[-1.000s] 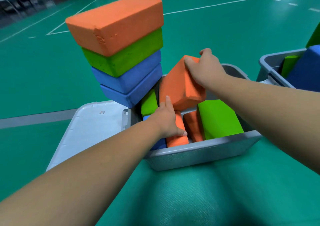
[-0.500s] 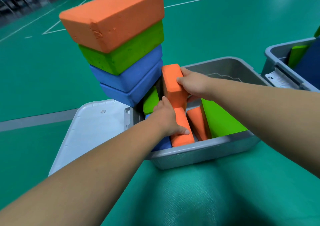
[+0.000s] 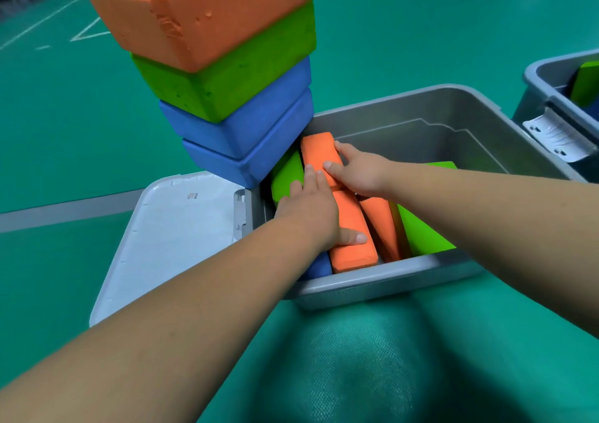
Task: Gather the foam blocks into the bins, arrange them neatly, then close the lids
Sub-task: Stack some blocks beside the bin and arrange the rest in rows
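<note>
A grey bin stands in front of me with foam blocks on edge in its left part. My right hand grips the far orange block, thumb on its top and fingers down its right side. My left hand lies flat across the near orange block and touches a green block. Another orange block and a green block lean at the right. A blue block shows under my left wrist.
A leaning stack of orange, green and two blue blocks rises at the bin's left corner. The bin's white lid lies open to the left. A second grey bin with blocks stands at the right. Green floor surrounds everything.
My right hand has brought the orange block down from above the bin and set it on edge in the row. My left hand has slid forward onto the blocks.
</note>
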